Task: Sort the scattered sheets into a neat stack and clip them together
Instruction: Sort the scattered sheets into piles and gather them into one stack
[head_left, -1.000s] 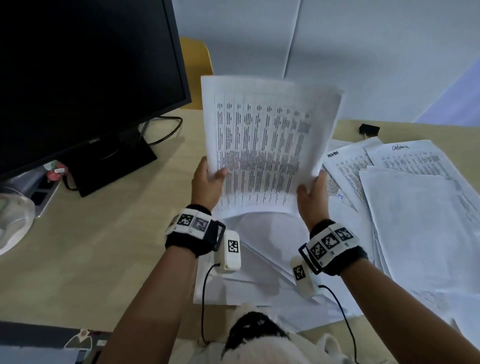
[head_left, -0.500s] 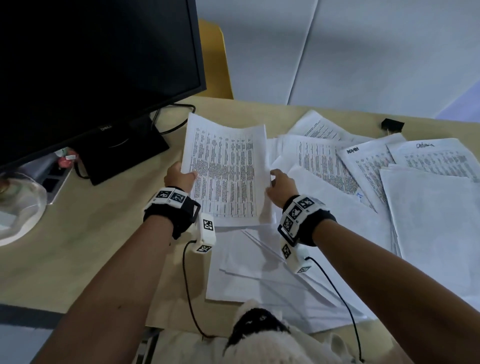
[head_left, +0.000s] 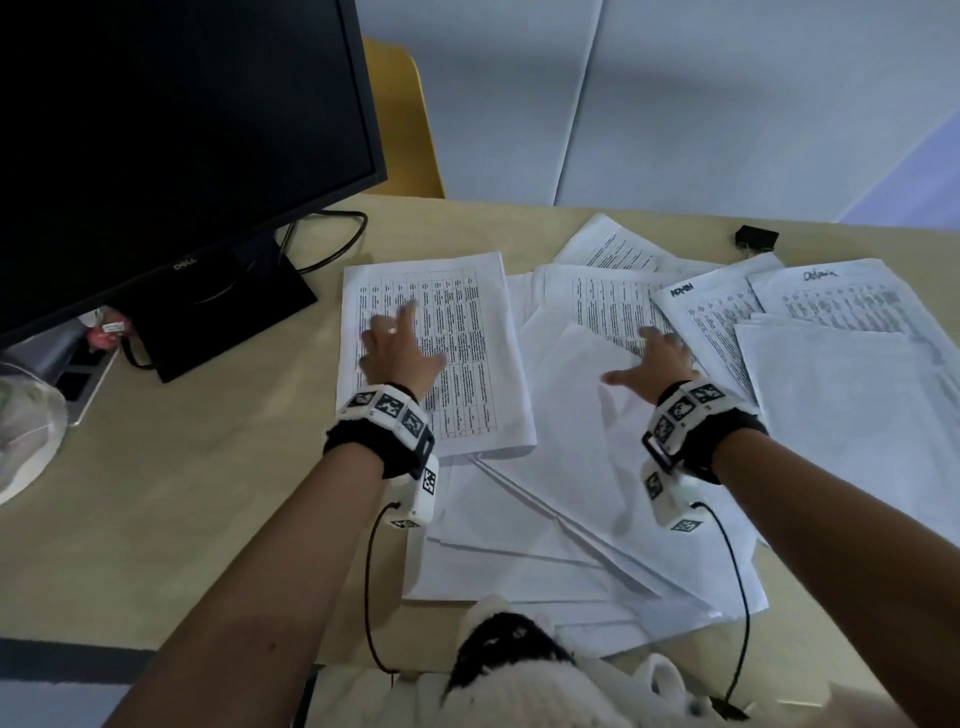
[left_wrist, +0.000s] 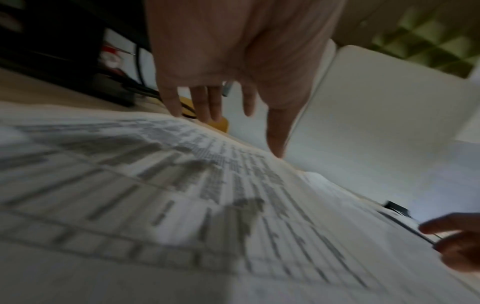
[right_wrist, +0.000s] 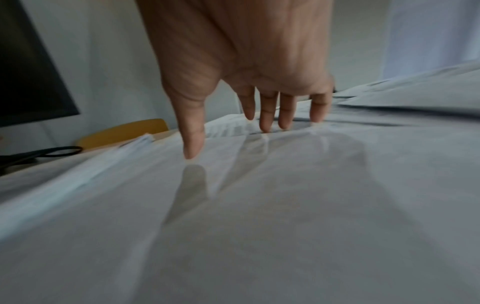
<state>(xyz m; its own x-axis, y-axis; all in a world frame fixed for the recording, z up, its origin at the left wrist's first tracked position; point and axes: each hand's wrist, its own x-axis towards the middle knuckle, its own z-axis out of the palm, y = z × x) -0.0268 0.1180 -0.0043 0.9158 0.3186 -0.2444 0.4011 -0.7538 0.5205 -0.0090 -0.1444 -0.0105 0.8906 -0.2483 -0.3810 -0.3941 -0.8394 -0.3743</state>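
A squared stack of printed sheets (head_left: 467, 358) lies flat on the desk to the right of the monitor stand. My left hand (head_left: 397, 345) hovers over it or rests on it with straight, spread fingers (left_wrist: 207, 105), holding nothing. Scattered sheets (head_left: 831, 395) overlap across the desk's middle and right. My right hand (head_left: 649, 358) reaches over a blank sheet (right_wrist: 259, 205) in that pile, fingers (right_wrist: 265, 115) straight, tips at the paper. A black binder clip (head_left: 757, 239) sits at the far right of the desk, beyond the sheets.
A dark monitor (head_left: 171, 114) on its stand (head_left: 228, 317) fills the left, with cables (head_left: 332, 239) behind. A power strip (head_left: 78, 379) and a clear dish (head_left: 26, 441) sit at the left edge. A yellow chair back (head_left: 405, 114) stands beyond the beige desk (head_left: 156, 493).
The stack held upright in both hands came down flat onto the desk. Both hands let go of it; the right hand moved right over the scattered sheets.
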